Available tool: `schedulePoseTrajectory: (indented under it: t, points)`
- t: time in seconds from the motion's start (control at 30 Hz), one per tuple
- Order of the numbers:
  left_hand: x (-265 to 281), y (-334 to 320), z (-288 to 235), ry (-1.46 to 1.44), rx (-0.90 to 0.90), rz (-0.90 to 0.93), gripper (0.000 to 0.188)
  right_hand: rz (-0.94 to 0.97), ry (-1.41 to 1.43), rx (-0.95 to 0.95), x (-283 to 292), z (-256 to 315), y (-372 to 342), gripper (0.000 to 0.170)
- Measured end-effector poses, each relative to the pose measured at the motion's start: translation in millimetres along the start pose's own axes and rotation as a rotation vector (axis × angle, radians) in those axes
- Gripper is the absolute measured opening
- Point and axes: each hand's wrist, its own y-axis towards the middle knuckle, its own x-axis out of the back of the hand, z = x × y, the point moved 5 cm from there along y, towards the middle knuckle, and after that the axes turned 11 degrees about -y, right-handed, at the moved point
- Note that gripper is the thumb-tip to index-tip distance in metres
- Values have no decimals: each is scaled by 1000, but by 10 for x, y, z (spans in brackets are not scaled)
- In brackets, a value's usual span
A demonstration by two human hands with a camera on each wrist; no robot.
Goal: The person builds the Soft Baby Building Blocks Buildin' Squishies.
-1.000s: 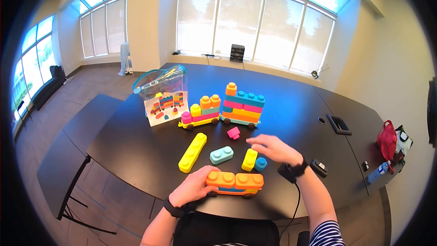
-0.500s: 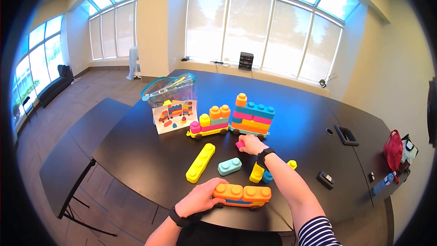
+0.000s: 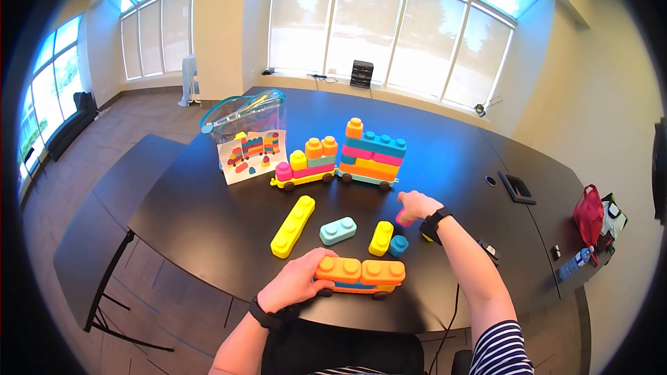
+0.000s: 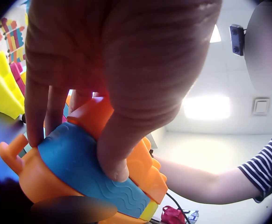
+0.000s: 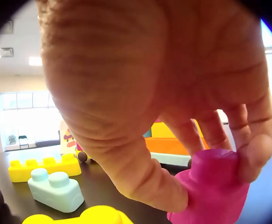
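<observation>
My left hand (image 3: 297, 281) grips the left end of a toy train car (image 3: 372, 276) topped with two orange blocks. In the left wrist view the thumb lies against the car's blue block (image 4: 82, 156), above its orange base. Farther right, my right hand (image 3: 421, 205) pinches a pink single-stud block (image 5: 215, 191) between thumb and fingers. Below that hand, a yellow block (image 3: 381, 239) and a small blue block (image 3: 398, 245) lie side by side. To their left are a pale teal two-stud block (image 3: 338, 231) and a long yellow block (image 3: 292, 227).
Two built train cars, a low one (image 3: 306, 167) and a taller one (image 3: 375, 160), stand behind the loose blocks. A clear bag (image 3: 253, 114) with a picture card (image 3: 253, 156) is at back left. A water bottle (image 3: 577, 264) and red bag (image 3: 589, 214) sit far right.
My right hand reached down to the pink block lying near the tall car, took hold of it and carried it to the right. The left hand keeps its grip on the train car.
</observation>
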Motion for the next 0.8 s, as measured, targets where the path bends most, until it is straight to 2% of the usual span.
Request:
schedulePoseTrajectory:
  t: [0.2, 0.23, 0.33, 0.47, 0.6, 0.8]
  points:
    - [-16, -5, 1, -5, -8, -5, 54, 52, 37, 159, -427, -99, 33, 71]
    - [-19, -3, -2, -4, -12, -6, 54, -42, -33, 206, -393, -48, -24, 70]
    - [-16, -7, -4, 0, -10, -6, 54, -224, 101, 398, -314, 107, -220, 67]
    - [-10, -5, -3, 3, -13, -6, 54, -170, 127, 616, -491, 278, -337, 73]
    - [-21, -5, 34, -5, -11, -6, 55, -157, 88, 643, -488, 245, -483, 81]
    - [-22, 1, 24, 1, -20, -4, 56, -265, 45, 525, -514, 309, -466, 71]
